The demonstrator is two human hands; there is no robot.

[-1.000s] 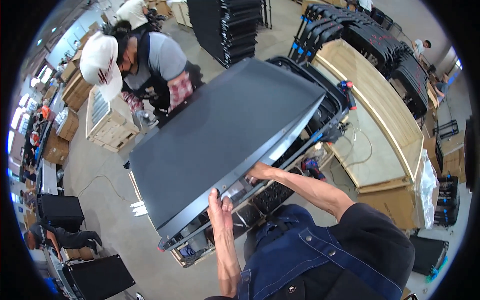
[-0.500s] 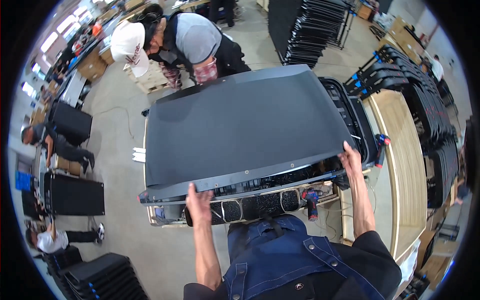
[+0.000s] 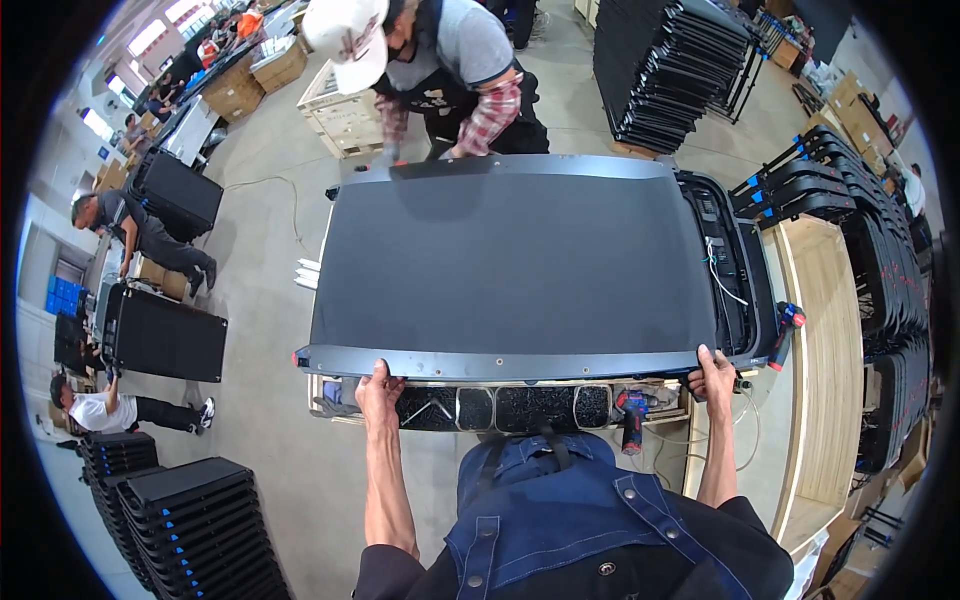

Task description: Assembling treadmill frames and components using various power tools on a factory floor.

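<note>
A long black treadmill deck (image 3: pixel 510 265) lies across the bench in front of me, with grey metal side rails along its near and far edges. My left hand (image 3: pixel 378 395) grips the near rail (image 3: pixel 520 366) toward its left end, thumb up against the edge and fingers curled under. At the right end of the same rail, my right hand (image 3: pixel 712 378) is closed on the deck's edge, its fingertips partly hidden. Beyond the deck's right end, a black frame (image 3: pixel 760 285) shows, with loose white and green wires (image 3: pixel 715 262) in its recess.
Below the near edge sit black trays of small screws (image 3: pixel 535 407) and a red-and-blue power drill (image 3: pixel 632 420). Another drill (image 3: pixel 787 335) is by the right end. A long wooden crate (image 3: pixel 825 360) stands right. Across the deck, a co-worker (image 3: pixel 460 60) leans over the far rail.
The deck's near edge has come down and the deck now lies level, covering the inside of the frame that showed beneath. Both my hands have stayed on that edge.
</note>
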